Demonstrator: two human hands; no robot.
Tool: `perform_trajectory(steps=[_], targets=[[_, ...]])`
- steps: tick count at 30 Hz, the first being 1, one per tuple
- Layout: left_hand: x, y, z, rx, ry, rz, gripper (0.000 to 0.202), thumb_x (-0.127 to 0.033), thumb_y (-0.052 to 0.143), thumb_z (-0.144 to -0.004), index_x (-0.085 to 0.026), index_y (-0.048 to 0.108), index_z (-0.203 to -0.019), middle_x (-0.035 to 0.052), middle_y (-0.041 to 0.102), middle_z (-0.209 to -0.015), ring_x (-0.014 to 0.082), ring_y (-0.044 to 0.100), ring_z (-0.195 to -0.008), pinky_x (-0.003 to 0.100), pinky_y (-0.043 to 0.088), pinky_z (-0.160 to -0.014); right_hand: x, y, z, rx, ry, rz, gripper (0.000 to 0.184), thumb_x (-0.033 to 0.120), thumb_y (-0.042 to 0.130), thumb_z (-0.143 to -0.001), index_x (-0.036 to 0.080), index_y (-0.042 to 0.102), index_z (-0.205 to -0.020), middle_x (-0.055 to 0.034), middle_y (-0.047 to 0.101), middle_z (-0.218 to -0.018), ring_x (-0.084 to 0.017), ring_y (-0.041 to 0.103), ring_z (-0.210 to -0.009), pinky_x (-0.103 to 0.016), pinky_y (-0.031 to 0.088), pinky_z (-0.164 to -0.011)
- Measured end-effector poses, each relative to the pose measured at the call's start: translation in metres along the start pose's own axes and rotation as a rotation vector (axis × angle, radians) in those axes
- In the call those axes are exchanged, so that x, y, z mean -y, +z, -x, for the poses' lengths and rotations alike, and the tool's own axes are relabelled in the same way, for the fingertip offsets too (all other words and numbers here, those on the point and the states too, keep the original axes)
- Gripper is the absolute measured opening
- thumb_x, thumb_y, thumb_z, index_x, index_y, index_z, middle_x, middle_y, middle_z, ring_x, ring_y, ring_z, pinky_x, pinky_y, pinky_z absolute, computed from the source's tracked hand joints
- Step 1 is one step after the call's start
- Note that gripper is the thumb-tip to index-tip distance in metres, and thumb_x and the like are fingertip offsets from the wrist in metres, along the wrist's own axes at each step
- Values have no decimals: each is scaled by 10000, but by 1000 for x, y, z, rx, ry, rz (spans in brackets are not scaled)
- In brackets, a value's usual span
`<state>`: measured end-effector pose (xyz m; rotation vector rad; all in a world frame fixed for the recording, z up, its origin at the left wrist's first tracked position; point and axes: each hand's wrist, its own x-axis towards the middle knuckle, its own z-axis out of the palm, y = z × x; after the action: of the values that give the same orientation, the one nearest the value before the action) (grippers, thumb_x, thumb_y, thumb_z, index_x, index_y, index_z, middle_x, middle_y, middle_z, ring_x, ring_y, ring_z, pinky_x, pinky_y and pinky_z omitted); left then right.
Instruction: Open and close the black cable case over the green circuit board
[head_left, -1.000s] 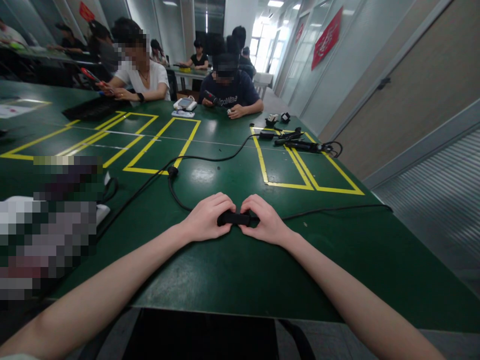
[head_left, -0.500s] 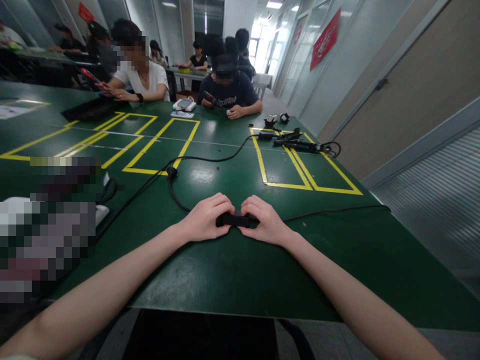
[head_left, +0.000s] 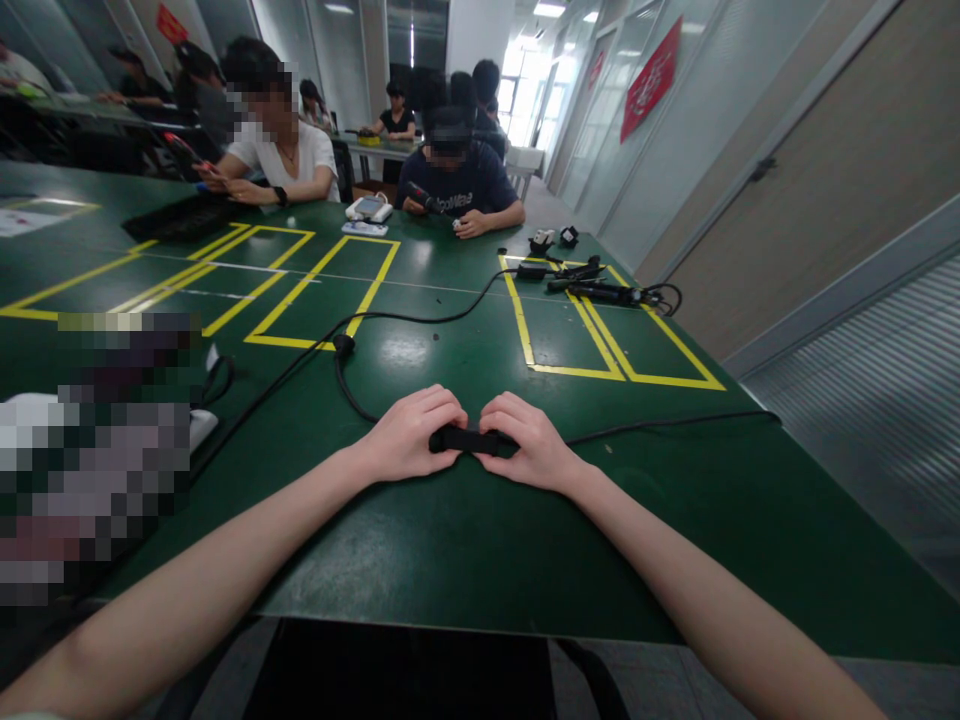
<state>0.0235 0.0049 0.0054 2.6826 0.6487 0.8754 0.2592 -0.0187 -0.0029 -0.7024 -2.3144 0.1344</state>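
Note:
Near the middle of the green table [head_left: 375,560], both hands hold a small black oblong block with cords, which looks like a power adapter [head_left: 469,441]. My left hand [head_left: 414,434] is closed round its left end, fingers over the top and thumb at the near side. The right end is gripped the same way by my right hand [head_left: 528,440]. A black cord with a plug [head_left: 343,345] runs up to the left hand. Another black cable [head_left: 675,421] leads from the right hand to the table's right edge. The fingers hide both ends of the block.
Yellow tape outlines [head_left: 322,292] mark the table. Black cables and adapters [head_left: 600,287] lie at the back right, near two black-and-white pieces [head_left: 541,240]. A white device [head_left: 369,208] and a black tray [head_left: 180,216] lie farther off. Two people sit across the table. Blurred items are at left.
The block has tilted slightly between my hands, and my fingers have shifted a little on it. Both hands stay in nearly the same place.

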Motion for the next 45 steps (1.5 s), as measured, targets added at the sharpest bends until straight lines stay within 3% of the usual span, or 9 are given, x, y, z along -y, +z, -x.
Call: perform_trajectory(steps=[12,22,27,37,45], targets=[[10,-7,3,-3,10,46,130,-212,648,-835,-193,627,-963,52,689,-946,205,644,-891,315,545,-791,-1,-3,0,-5,-12,17,234,126,623,-777,235,573,-978,-70,643,-939,-234,593,-851,-366,523,-731],[3,10,-4,-57,62,-81,209,-158,599,-755,-197,595,-961,58,700,-958,222,654,-885,337,537,-793,1,5,-4,6,7,95,276,149,644,-764,245,583,-1016,-63,656,-928,-246,612,-866,-369,543,-718],[8,7,-6,-62,80,-75,182,-158,593,-764,-195,574,-941,52,695,-943,215,651,-872,316,533,-770,-2,4,-5,-32,-27,98,263,129,618,-776,232,555,-1010,-70,649,-913,-245,599,-843,-369,547,-711],[16,-2,-1,-5,10,-77,165,-208,611,-770,-201,563,-928,42,668,-939,204,640,-853,298,511,-747,-10,-9,0,68,39,113,237,157,623,-769,231,525,-972,-80,649,-958,-246,619,-891,-345,527,-725],[18,-7,4,46,-94,-54,208,-180,631,-749,-203,560,-944,37,644,-1008,194,647,-880,288,510,-765,-17,-17,4,212,122,217,227,226,640,-775,213,548,-982,-57,664,-888,-217,620,-798,-298,463,-674]])
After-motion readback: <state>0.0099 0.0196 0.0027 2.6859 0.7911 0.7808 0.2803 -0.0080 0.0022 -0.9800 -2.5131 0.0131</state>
